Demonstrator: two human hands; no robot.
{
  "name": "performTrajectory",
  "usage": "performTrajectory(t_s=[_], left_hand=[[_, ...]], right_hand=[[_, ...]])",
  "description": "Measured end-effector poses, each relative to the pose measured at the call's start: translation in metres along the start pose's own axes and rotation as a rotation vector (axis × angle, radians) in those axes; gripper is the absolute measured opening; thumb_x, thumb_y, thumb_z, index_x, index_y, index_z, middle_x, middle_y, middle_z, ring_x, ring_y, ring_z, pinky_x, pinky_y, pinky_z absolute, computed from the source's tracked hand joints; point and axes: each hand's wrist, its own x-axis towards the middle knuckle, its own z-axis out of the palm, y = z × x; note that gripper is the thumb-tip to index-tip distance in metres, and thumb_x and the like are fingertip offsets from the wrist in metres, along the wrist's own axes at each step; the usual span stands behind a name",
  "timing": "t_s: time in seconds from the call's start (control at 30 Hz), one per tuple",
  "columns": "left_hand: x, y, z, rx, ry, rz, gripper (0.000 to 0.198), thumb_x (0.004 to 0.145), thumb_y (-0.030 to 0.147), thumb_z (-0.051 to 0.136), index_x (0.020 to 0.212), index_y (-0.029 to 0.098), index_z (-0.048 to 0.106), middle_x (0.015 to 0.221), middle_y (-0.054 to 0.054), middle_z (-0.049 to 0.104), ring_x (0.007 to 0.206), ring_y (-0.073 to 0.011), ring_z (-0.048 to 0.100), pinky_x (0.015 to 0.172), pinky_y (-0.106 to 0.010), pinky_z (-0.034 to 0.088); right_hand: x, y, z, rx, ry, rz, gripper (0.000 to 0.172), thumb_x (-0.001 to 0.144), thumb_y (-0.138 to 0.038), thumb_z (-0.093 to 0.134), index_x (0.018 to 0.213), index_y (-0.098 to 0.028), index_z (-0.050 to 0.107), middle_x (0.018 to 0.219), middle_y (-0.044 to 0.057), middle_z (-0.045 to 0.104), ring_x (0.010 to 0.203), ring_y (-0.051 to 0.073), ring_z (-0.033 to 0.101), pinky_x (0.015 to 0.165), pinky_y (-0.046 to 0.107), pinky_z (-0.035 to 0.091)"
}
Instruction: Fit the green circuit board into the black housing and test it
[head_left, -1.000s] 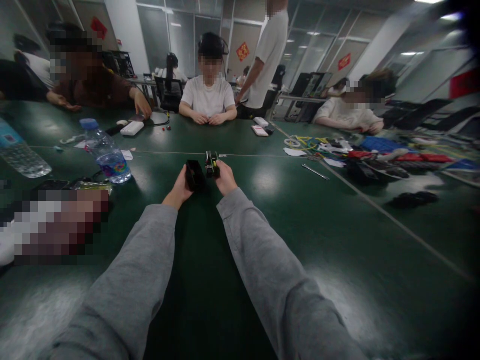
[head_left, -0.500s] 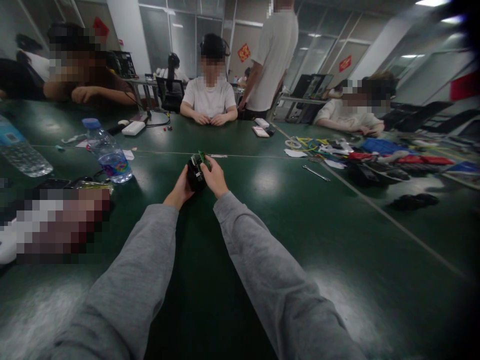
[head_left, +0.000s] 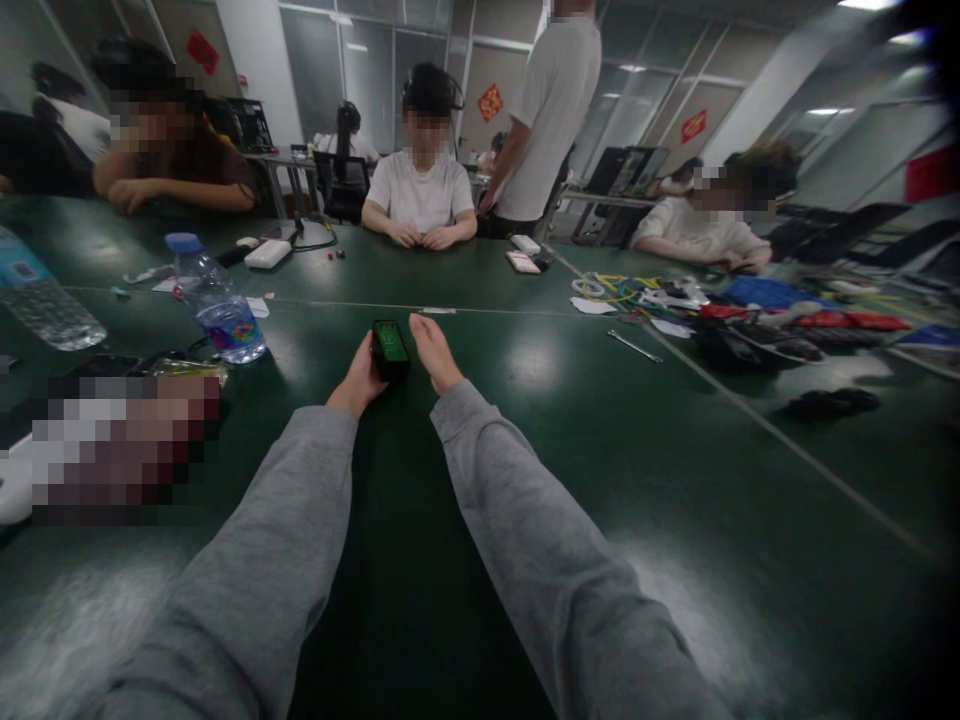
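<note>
A small black box-shaped case with a green circuit board across its upper face is in front of me over the dark green table. My left hand is wrapped around the case's left side. Just right of the case, my right hand is apart from it, with its fingers stretched out and nothing visible in them. The underside of the case and most of my left fingers are hidden.
Left stand a water bottle with a blue cap and another bottle. A wrench and a heap of cables lie right. A seated person faces me across the table.
The green board, upright at the case's top under my right fingers before, now lies flat over the case. My right hand has let go and moved slightly right.
</note>
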Motion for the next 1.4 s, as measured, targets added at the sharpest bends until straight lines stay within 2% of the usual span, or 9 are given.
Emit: performTrajectory(t_s=[0.1,0.17,0.27,0.57,0.8,1.0,1.13,1.27,1.4], left_hand=[[0.000,0.000,0.002,-0.018,-0.035,0.005,0.044,0.092,0.049,0.047,0.119,0.017,0.062,0.092,-0.012,0.072,0.085,-0.0261,0.070,0.080,-0.039,0.054],[-0.001,0.000,0.003,-0.019,-0.042,0.005,0.046,0.093,0.048,0.045,0.122,0.016,0.061,0.091,-0.012,0.072,0.083,-0.0255,0.070,0.080,-0.039,0.054],[-0.004,0.001,0.005,-0.012,-0.028,0.011,0.046,0.095,0.045,0.043,0.123,0.014,0.061,0.089,-0.012,0.072,0.082,-0.0249,0.069,0.081,-0.038,0.054],[-0.001,0.000,0.004,-0.004,-0.058,0.025,0.046,0.094,0.044,0.044,0.120,0.011,0.062,0.091,-0.014,0.072,0.086,-0.0246,0.068,0.083,-0.037,0.053],[0.006,-0.004,0.005,0.030,-0.036,0.060,0.032,0.089,0.033,0.044,0.103,0.013,0.065,0.083,-0.011,0.071,0.080,-0.0239,0.067,0.075,-0.036,0.054],[0.009,-0.014,0.012,0.248,0.046,0.199,0.010,0.082,0.023,0.057,0.090,0.018,0.060,0.072,-0.001,0.063,0.065,-0.0140,0.060,0.058,-0.024,0.046],[0.010,-0.017,0.013,0.354,0.054,0.289,0.016,0.079,0.023,0.067,0.094,0.020,0.059,0.080,0.001,0.063,0.066,-0.0110,0.059,0.057,-0.021,0.043],[0.007,-0.012,0.014,0.372,0.024,0.290,0.015,0.089,0.032,0.056,0.095,0.019,0.060,0.086,-0.003,0.065,0.065,-0.0113,0.059,0.059,-0.023,0.045],[-0.001,-0.002,0.021,0.501,0.020,0.310,0.027,0.086,0.017,0.055,0.112,0.019,0.060,0.094,-0.005,0.066,0.068,-0.0117,0.062,0.069,-0.027,0.050]], right_hand=[[0.004,0.006,-0.025,0.111,0.063,0.212,0.014,0.096,-0.029,0.048,0.095,-0.019,0.059,0.095,0.005,0.070,0.102,0.014,0.068,0.093,0.031,0.055],[0.004,0.009,-0.040,0.294,0.008,0.306,0.020,0.099,-0.027,0.038,0.096,-0.018,0.056,0.098,0.009,0.070,0.095,0.015,0.070,0.083,0.033,0.059],[0.004,0.012,-0.051,0.411,0.005,0.297,0.024,0.101,-0.030,0.034,0.100,-0.018,0.055,0.099,0.010,0.071,0.091,0.017,0.071,0.076,0.033,0.061],[0.004,0.013,-0.046,0.372,-0.005,0.296,0.024,0.100,-0.026,0.035,0.103,-0.018,0.057,0.092,0.008,0.071,0.083,0.015,0.071,0.071,0.027,0.061],[0.003,0.013,-0.043,0.290,0.003,0.278,0.020,0.097,-0.022,0.042,0.105,-0.022,0.061,0.083,0.001,0.070,0.073,0.012,0.067,0.067,0.022,0.057],[0.007,0.019,-0.038,0.222,0.038,0.223,0.017,0.094,-0.022,0.049,0.101,-0.023,0.065,0.073,-0.004,0.068,0.065,0.012,0.061,0.069,0.024,0.052],[0.008,0.022,-0.037,0.235,0.022,0.156,0.011,0.090,-0.020,0.057,0.097,-0.021,0.065,0.078,-0.003,0.071,0.069,0.012,0.062,0.070,0.023,0.050],[0.007,0.020,-0.037,0.287,0.027,0.160,0.011,0.092,-0.019,0.054,0.090,-0.020,0.065,0.075,-0.003,0.071,0.070,0.012,0.063,0.068,0.023,0.052],[0.007,0.014,-0.036,0.358,0.112,0.260,0.022,0.097,-0.026,0.047,0.086,-0.018,0.064,0.070,-0.001,0.069,0.065,0.014,0.063,0.064,0.026,0.055]])
